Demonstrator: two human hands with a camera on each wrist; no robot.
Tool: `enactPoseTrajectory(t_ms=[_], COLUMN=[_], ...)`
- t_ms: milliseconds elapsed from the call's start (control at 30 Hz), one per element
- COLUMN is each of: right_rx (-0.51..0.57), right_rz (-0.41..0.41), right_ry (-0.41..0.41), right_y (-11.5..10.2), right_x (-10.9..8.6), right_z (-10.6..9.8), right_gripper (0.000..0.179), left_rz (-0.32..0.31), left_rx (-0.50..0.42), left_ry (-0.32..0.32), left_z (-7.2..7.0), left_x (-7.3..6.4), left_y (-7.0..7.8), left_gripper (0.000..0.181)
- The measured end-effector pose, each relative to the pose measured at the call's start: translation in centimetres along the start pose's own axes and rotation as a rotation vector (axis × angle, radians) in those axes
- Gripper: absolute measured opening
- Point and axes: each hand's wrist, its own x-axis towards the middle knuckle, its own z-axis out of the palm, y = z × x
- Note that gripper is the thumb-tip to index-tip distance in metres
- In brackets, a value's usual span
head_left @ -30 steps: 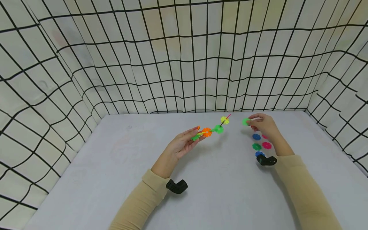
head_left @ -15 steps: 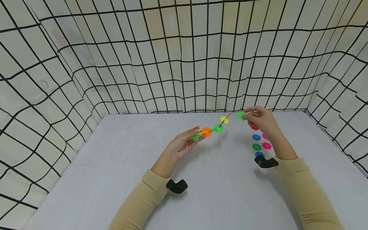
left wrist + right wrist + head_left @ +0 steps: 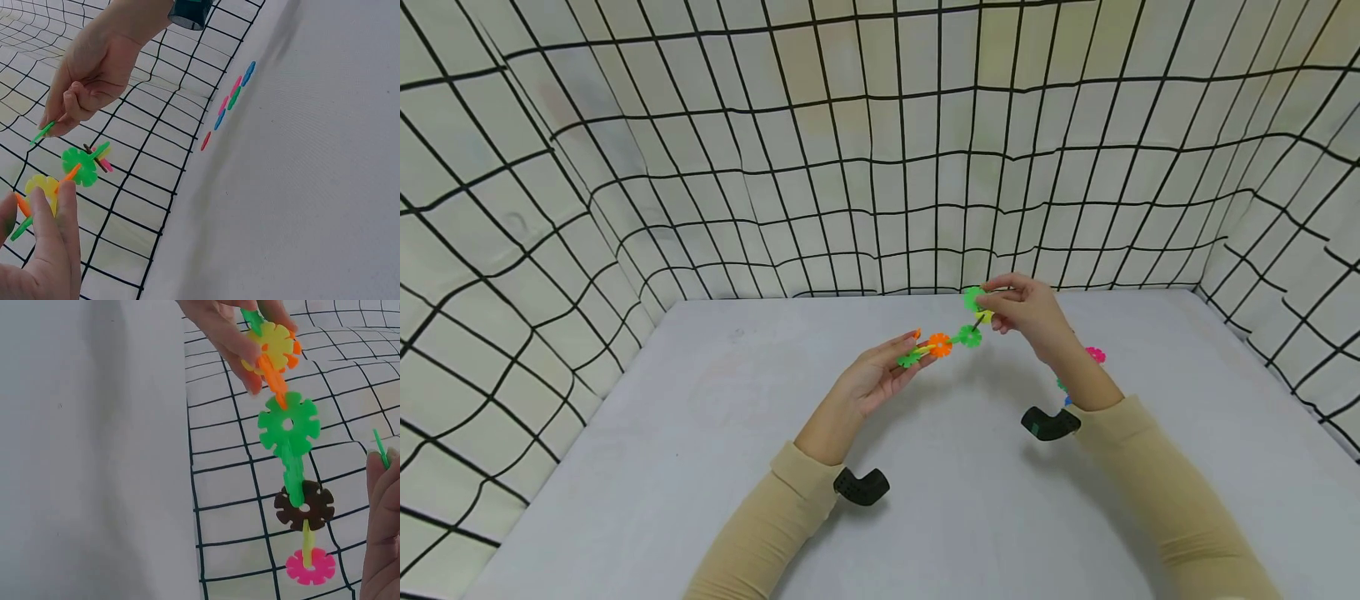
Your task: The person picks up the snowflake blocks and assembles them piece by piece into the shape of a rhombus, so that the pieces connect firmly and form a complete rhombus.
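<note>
My left hand [image 3: 916, 348] pinches the near end of a chain of snowflake discs [image 3: 955, 337] and holds it above the grey table [image 3: 715, 433]. In the right wrist view the chain runs from a yellow disc [image 3: 275, 344] through a green disc [image 3: 289, 425] and a brown disc [image 3: 304, 506] to a pink disc [image 3: 310, 565]. My right hand [image 3: 991, 300] pinches a single green disc [image 3: 973, 297] right at the chain's far end. In the left wrist view that green disc [image 3: 42, 132] shows edge-on, just above the chain [image 3: 79, 167].
Several loose discs [image 3: 1096, 355] lie on the table to the right, partly hidden behind my right forearm; the left wrist view shows them in a row [image 3: 231, 100]. Black-gridded cloth walls [image 3: 880, 167] close in the table's back and sides.
My right hand has carried the green disc up and to the left, from over the loose discs to the chain's far end. The left hand and chain have stayed put.
</note>
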Motion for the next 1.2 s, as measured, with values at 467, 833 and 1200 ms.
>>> enactPoseTrajectory(t_ms=[467,833,1200], right_rx=[-0.313,-0.405,-0.364], right_rz=[-0.042,-0.052,-0.048], right_ry=[-0.032,-0.064,-0.088], right_y=[-0.4,-0.3,-0.1], right_x=[0.0,0.1,0.2], right_z=[4.2,5.1,5.2], right_gripper=[0.023,0.022,0.02], left_rz=[0.022,0.033,0.016], left_rx=[0.063,0.096,0.096], left_ry=[0.02,-0.005,-0.037], left_z=[-0.1,-0.2,-0.2], left_x=[0.3,0.4,0.4], left_y=[-0.3,-0.4,-0.3], left_gripper=[0.042,0.041,0.044])
